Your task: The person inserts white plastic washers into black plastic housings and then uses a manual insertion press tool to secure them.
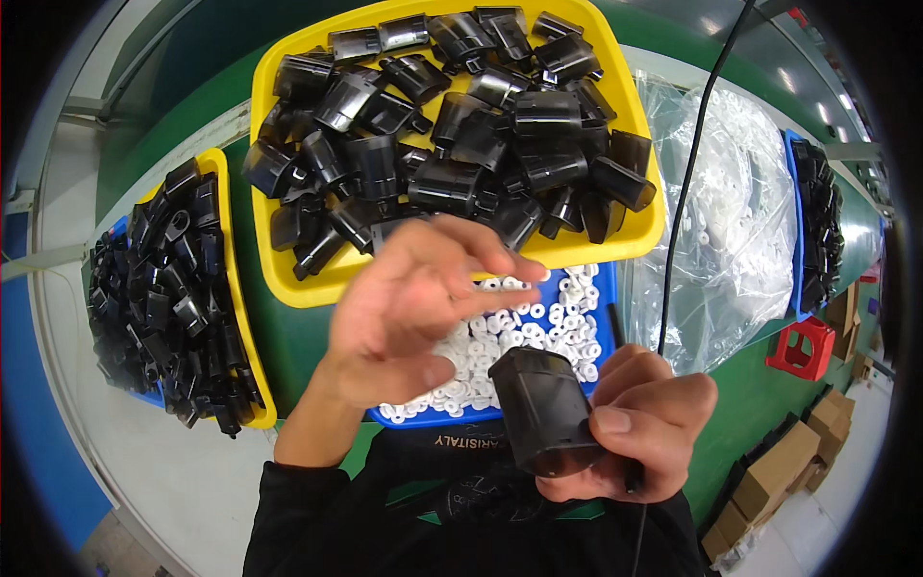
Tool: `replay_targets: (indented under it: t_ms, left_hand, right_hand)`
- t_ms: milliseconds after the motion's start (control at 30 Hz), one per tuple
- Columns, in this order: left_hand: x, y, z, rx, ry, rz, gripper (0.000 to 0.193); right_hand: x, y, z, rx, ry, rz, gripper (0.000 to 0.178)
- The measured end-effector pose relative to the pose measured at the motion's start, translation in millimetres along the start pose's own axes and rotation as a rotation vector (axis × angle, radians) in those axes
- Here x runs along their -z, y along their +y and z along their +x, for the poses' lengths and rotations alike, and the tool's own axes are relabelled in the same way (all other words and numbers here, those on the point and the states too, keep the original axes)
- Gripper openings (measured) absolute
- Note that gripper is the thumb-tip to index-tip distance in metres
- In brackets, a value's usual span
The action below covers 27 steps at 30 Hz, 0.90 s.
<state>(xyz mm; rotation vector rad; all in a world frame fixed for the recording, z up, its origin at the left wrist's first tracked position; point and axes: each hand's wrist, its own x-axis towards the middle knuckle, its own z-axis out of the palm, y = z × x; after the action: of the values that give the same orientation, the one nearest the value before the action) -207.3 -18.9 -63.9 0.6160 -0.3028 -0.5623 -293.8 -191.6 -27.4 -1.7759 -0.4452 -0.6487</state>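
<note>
Worktop [288, 351]: green, shown bare in patches on either side of the grip.
Black case [540, 409]: held just left of the fingers of the right hand [649, 418]; its long axis is slanted, the far end set to the left, the near end to the right.
Right grip: clamped on the case, at its near right part, with the thumb laid on top.
Left hand [409, 308]: raised beyond the case and to its left, not touching it; thumb and fingers are kept apart, fingertips blurred.
White rings [471, 361]: heaped in the blue tray [461, 419], beyond the right grip and to its left; the left hand is poised over them and is the nearer one.
Yellow tray [649, 207]: placed farther beyond both hands, filled with similar cases.
Side tray [240, 317]: set well left of the grip, heaped with black parts.
Clear bag [735, 212]: spread beyond the right hand, crossed by a black cable [684, 178].
</note>
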Motion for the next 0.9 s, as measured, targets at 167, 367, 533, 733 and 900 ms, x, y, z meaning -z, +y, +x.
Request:
replay_targets:
  t_ms: [167, 367, 533, 733, 900]
  left_hand:
    - [20.5, 9.3, -0.1, -0.364, -0.094, 0.538, 0.020]
    - [20.4, 7.9, -7.1, -0.332, -0.071, 0.588, 0.024]
    - [12.9, 4.0, -8.7, -0.310, -0.041, 0.575, 0.022]
    - [12.1, 6.9, -13.6, -0.277, 0.030, 0.567, 0.022]
    - [13.9, 8.0, -13.1, -0.245, 0.006, 0.583, 0.025]
  right_hand:
    - [5.4, 11.3, 7.6, -0.135, -0.122, -0.309, 0.047]
    - [11.5, 8.2, 3.4, -0.196, -0.133, -0.310, 0.048]
    - [13.3, -8.3, -1.1, -0.162, -0.049, -0.105, 0.044]
    - [12.3, 9.7, 2.2, -0.193, -0.168, -0.202, 0.049]
    - [12.0, 8.8, 2.1, -0.217, -0.189, -0.169, 0.048]
